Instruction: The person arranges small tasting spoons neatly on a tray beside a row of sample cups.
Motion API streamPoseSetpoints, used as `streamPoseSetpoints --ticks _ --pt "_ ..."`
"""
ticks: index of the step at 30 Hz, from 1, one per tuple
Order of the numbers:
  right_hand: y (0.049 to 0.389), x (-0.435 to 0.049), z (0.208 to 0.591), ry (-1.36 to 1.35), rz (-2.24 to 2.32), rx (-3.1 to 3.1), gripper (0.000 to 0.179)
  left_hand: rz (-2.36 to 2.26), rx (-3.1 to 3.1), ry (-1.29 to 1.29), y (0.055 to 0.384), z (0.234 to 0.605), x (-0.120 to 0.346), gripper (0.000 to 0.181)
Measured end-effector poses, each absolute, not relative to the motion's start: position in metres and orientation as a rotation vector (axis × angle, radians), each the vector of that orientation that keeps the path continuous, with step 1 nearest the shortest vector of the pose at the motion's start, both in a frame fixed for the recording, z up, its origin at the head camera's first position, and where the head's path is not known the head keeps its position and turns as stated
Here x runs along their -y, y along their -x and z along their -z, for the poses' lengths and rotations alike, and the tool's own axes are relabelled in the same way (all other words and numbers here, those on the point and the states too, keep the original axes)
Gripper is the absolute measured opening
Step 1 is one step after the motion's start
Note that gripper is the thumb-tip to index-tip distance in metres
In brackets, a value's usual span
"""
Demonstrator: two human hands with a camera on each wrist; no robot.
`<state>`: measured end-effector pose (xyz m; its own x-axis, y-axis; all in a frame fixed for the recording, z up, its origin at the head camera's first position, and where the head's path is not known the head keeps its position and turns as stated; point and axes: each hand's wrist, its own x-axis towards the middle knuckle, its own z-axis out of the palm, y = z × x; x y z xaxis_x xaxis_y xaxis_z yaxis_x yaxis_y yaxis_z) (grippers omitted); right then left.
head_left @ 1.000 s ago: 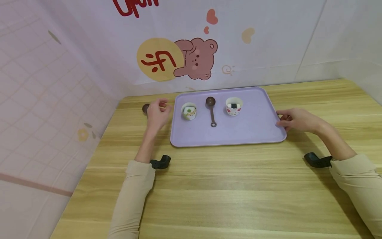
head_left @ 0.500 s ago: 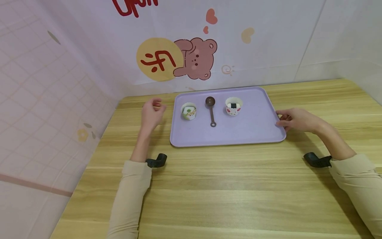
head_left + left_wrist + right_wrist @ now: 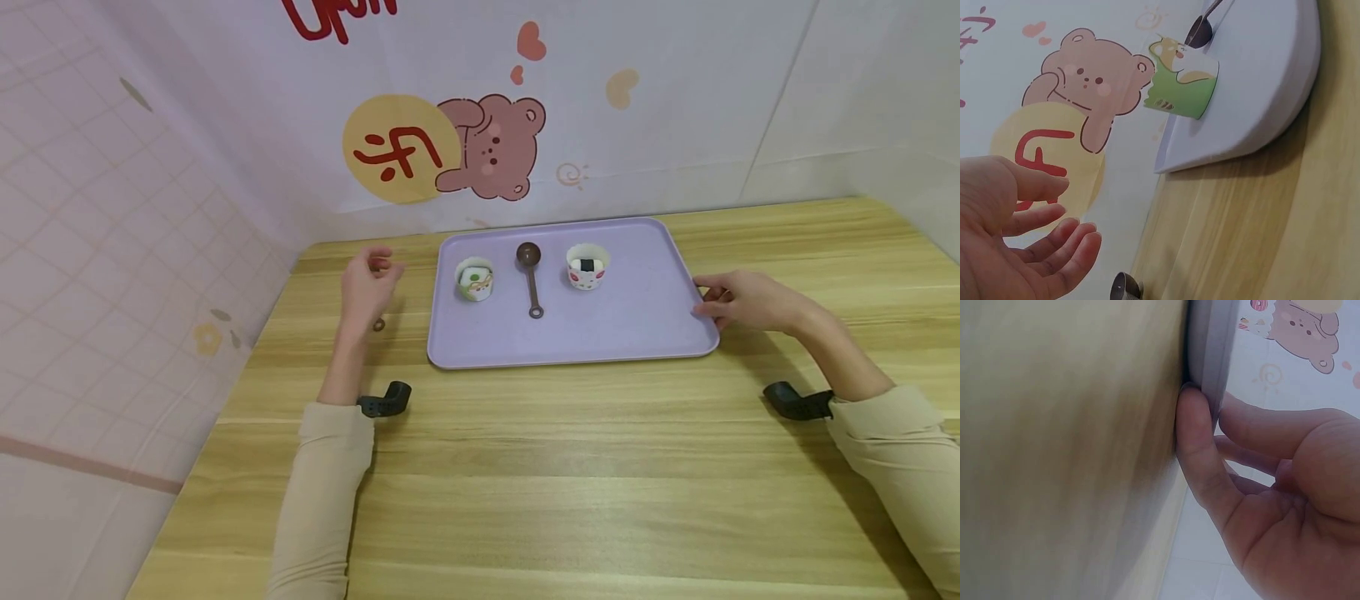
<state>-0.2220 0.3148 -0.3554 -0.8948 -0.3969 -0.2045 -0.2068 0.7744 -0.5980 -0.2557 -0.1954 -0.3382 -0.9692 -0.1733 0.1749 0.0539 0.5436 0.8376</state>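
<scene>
R hand (image 3: pixel 750 302) pinches lilac tray's (image 3: pixel 630 325) right rim, tray on bench (image 3: pixel 570 467). L hand (image 3: pixel 367 287) empty, fingers loosely bent, left of tray. On tray: brown scoop (image 3: pixel 532 283) btwn green dog-print cup (image 3: pixel 1188 94) & red-spotted cup (image 3: pixel 587 283). Poss. risk: one-sided lift tips tray, cups slide. 2nd scoop (image 3: pixel 378 324), left of tray, mostly hidden by L hand; L wrist view cuts it off.

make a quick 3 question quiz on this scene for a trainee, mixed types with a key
1. Which hand grips the edge of the tray?
2. True or false: the brown spoon on it lies between the left cup and the right cup in the head view.
3. The left hand holds: a) a cup b) a spoon c) nothing

Key: 1. The right hand; 2. true; 3. c
</scene>
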Motion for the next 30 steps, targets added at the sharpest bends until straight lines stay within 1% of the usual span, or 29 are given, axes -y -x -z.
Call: streamPoseSetpoints --ticks 17,30 --pt "0.222 -0.315 0.354 0.468 0.825 -2.649 0.058 1.521 2.522 -0.217 0.256 0.343 0.219 0.039" --pt "0.222 -0.315 0.355 0.464 0.845 -2.639 0.058 1.517 2.538 -0.335 0.256 0.347 0.233 0.040"
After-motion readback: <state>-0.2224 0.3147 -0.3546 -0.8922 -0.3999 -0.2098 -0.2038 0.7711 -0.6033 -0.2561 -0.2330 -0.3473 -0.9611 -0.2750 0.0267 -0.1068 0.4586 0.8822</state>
